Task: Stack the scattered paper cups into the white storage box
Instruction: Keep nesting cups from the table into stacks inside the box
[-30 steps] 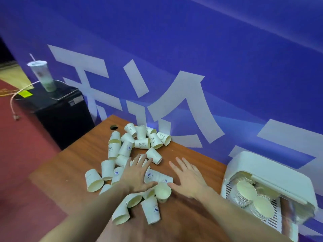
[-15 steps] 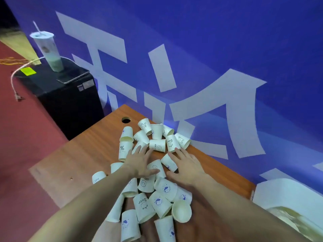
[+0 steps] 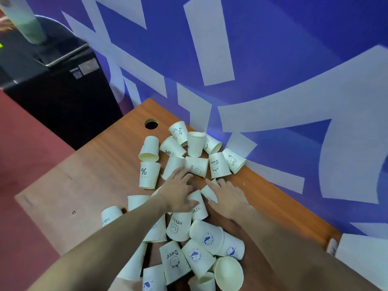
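Note:
Several white paper cups lie scattered on the wooden table (image 3: 94, 181), most on their sides. One cluster (image 3: 196, 143) sits at the far edge against the wall. Another cluster (image 3: 206, 238) lies near me, between my forearms. My left hand (image 3: 178, 192) rests with spread, straight fingers on the cups in the middle. My right hand (image 3: 228, 196) lies flat beside it, its fingertips touching a small tipped cup (image 3: 209, 192). Neither hand grips anything. Only a corner of the white storage box (image 3: 365, 255) shows at the right edge.
A blue wall with white shapes (image 3: 273, 59) runs along the table's far edge. A black cabinet (image 3: 63, 97) stands left of the table, with a plastic drink cup (image 3: 27, 24) on top. The table has a cable hole (image 3: 151, 124) near its far corner. Red floor lies to the left.
Both hands have slid forward over the cups toward the far cluster. The view has swung left and closer, so the storage box has nearly left the frame.

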Available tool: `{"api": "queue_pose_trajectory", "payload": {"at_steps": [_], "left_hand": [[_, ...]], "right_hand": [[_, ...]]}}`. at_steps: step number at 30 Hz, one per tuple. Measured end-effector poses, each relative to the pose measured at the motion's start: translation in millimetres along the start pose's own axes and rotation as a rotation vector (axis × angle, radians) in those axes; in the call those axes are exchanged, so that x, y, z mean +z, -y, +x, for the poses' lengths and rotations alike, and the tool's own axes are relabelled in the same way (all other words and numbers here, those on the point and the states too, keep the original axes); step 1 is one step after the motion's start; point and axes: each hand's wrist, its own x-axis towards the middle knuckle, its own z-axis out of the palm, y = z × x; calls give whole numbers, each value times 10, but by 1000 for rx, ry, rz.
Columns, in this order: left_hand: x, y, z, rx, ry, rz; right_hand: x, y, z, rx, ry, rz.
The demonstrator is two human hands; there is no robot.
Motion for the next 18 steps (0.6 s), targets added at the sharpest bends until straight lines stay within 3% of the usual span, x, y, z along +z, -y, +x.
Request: {"api": "queue_pose_trajectory", "payload": {"at_steps": [4,10,18], "left_hand": [[18,-4,57,47,-49,-63],[-32,-46,68,2,20,-295],[-328,-242,-11,-34,-35,-189]], "right_hand": [[18,-10,67,19,-12,84],[-58,-18,3,13,-52,45],[-184,-33,-431,78,-114,-88]]}}
